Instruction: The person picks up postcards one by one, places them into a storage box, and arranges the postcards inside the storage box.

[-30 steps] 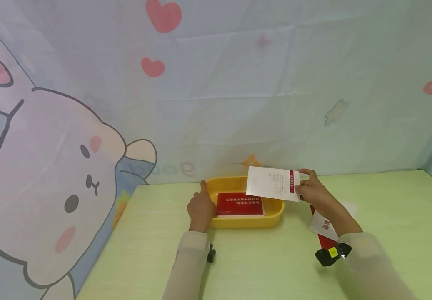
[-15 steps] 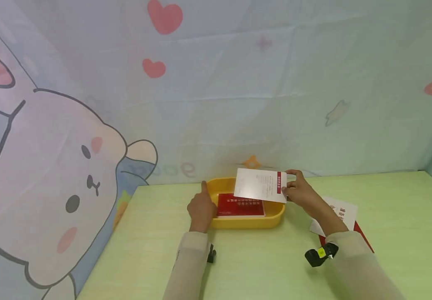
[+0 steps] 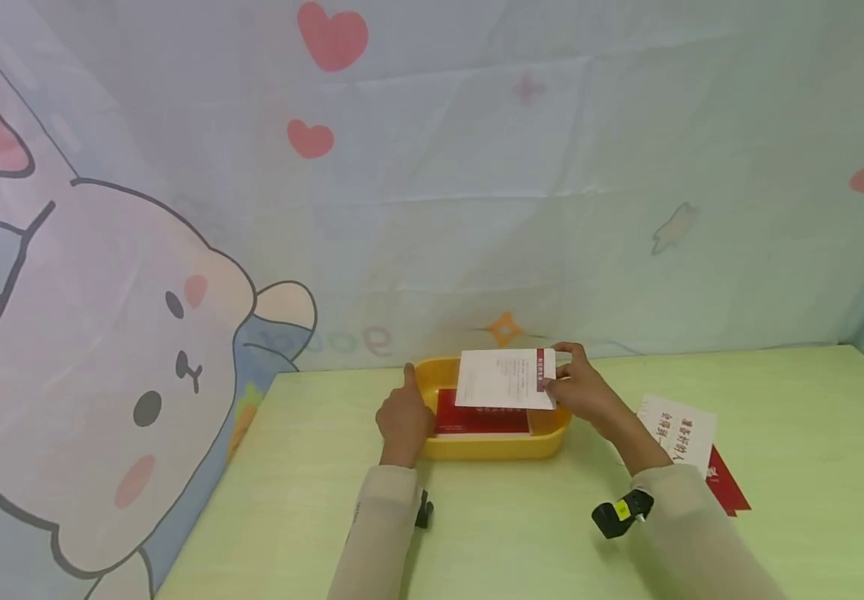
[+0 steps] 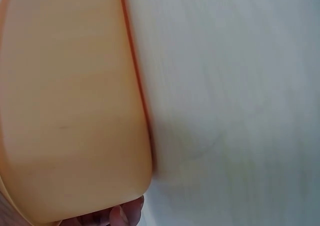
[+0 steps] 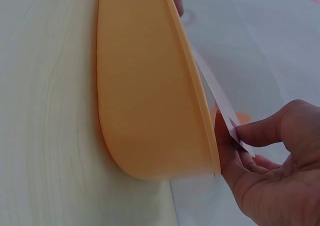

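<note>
A white card with printed text and a dark red band [image 3: 506, 377] is pinched at its right edge by my right hand [image 3: 583, 385]. It slants over the right part of a yellow tray [image 3: 487, 448]. In the right wrist view the thumb presses one face of the card [image 5: 219, 88], with fingers behind it, beside the tray's rim. My left hand [image 3: 405, 418] grips the tray's left end, one finger stretched along the rim. The left wrist view shows some fingertips at that end wall [image 4: 95, 206]. Inside the tray lies a red card [image 3: 476, 421], partly hidden by the white one.
On the pale green tabletop [image 3: 506, 525], a white card with red lettering [image 3: 679, 433] overlaps a red card [image 3: 727, 485], right of the tray; my right forearm partly covers them. A cartoon-printed cloth [image 3: 439, 208] rises behind the table's back edge.
My right hand has moved left and slightly down with the white card, bringing it further over the tray. More of the cards at right shows now. The left hand stays on the tray.
</note>
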A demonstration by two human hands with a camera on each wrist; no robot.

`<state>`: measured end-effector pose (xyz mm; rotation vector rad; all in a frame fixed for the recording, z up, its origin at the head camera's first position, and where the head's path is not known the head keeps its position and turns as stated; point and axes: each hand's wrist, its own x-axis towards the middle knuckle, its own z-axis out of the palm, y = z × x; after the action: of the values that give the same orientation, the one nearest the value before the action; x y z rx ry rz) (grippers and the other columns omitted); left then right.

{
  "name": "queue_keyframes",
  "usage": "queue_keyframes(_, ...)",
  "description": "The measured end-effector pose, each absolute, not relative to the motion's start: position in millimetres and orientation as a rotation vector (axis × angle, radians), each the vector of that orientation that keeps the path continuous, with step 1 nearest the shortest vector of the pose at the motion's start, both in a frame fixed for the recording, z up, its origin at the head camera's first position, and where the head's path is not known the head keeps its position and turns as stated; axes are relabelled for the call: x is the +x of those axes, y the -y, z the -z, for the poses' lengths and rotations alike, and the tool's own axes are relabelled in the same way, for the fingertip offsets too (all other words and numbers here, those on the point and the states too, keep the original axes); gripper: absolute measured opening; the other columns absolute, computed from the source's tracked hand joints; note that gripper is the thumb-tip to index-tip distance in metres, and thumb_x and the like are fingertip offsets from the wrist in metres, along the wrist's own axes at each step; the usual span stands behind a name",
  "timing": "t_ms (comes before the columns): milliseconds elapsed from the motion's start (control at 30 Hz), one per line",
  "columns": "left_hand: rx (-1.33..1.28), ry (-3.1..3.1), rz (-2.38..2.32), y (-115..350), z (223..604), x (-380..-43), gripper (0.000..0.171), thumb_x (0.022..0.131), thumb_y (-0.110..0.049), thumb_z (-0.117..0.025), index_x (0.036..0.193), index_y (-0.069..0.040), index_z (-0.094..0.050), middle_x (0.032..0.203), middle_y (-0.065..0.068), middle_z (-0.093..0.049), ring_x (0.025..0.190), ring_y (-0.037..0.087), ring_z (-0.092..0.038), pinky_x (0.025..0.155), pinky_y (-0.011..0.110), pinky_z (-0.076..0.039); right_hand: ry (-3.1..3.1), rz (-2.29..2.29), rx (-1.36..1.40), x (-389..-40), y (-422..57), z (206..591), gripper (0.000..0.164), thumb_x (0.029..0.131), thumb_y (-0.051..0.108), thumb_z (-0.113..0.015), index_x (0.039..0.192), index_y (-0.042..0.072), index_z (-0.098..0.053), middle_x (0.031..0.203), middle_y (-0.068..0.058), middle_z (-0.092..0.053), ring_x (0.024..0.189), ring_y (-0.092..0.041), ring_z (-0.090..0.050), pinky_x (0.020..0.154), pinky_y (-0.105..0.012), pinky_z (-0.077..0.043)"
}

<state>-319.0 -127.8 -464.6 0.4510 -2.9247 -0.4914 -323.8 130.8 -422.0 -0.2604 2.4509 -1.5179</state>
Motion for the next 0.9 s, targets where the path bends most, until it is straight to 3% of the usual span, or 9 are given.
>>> queue_keyframes(233,0.453,2.925,0.497,130,469,-320,0.078,0.083,-0.012,-0.067,0.153,-0.018,-0.032,0.077,0.014,-0.062,0.057,0.026,-0.054,0.056,0.038,-0.051,-2.447,1.515,-0.311,-323,-121,426,0.068,0.100,0.012,-0.049,0.153,0.004,-0.006,0.128,-0.030,-0.053,0.098,-0.028,-0.064,0.082,-0.032,-0.050)
queue_keyframes(400,0.447,2.909,0.517,129,466,-321,0.075,0.085,-0.015,-0.066,0.152,-0.018,-0.034,0.079,0.015,-0.064,0.058,0.028,-0.055,0.057,0.040,-0.052,-2.479,1.500,-0.341,-326,-114,429,0.067,0.100,0.012,-0.051,0.152,0.002,-0.010,0.122,-0.029,-0.057,0.093,-0.027,-0.064,0.078,-0.031,-0.051)
queue_keyframes(700,0.436,2.930,0.533,127,463,-320,0.083,0.080,-0.011,-0.068,0.154,-0.018,-0.030,0.072,0.012,-0.060,0.054,0.024,-0.049,0.048,0.035,-0.041,-2.580,1.410,-0.312,-328,-100,434,0.066,0.097,0.009,-0.054,0.150,-0.002,-0.015,0.112,-0.025,-0.060,0.076,-0.021,-0.057,0.064,-0.028,-0.047)
queue_keyframes(900,0.438,2.930,0.536,129,466,-320,0.085,0.079,-0.008,-0.067,0.155,-0.019,-0.029,0.068,0.012,-0.057,0.052,0.023,-0.047,0.047,0.035,-0.039,-2.622,1.360,-0.312,-329,-93,435,0.066,0.095,0.008,-0.056,0.149,-0.004,-0.018,0.112,-0.027,-0.062,0.080,-0.023,-0.060,0.069,-0.029,-0.050)
